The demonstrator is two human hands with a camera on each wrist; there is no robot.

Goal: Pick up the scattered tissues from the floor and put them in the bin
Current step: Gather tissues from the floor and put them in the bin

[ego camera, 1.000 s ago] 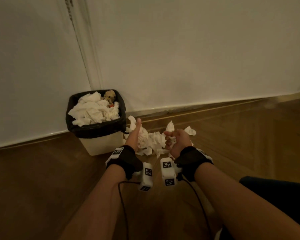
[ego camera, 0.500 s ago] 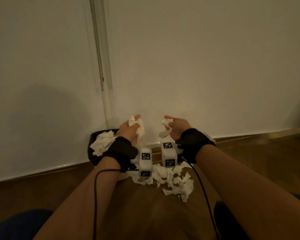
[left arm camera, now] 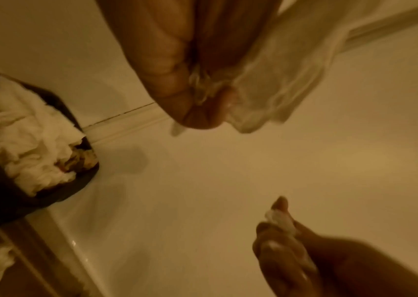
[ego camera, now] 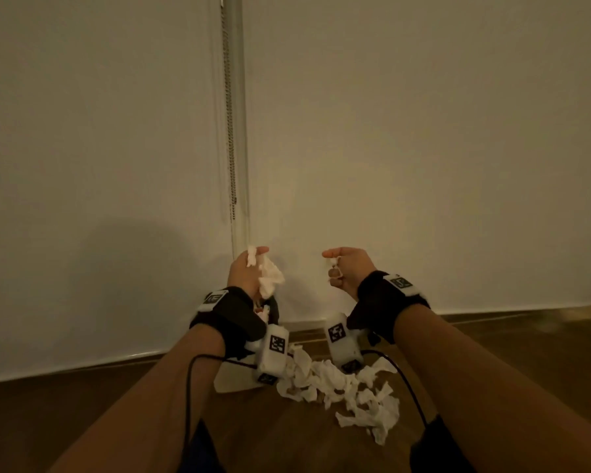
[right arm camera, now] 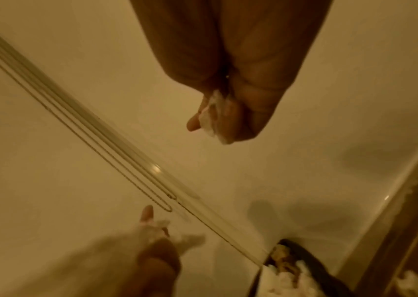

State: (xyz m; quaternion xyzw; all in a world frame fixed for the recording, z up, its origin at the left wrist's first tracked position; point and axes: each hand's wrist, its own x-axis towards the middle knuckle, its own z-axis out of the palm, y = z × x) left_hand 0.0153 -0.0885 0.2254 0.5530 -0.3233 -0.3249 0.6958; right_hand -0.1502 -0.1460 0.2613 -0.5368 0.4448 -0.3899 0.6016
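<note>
tissues: left hand (ego camera: 249,273) grips a wad (ego camera: 270,278); right hand (ego camera: 347,269) pinches a scrap (ego camera: 333,264) in curled fingers; both raised near the wall. bin (left arm camera: 50,193) lies below and left of the left hand, which is nearer; it is heaped with tissue. a pile (ego camera: 348,390) remains on the floor, right of the bin. no clear long axis on either wad.
</note>
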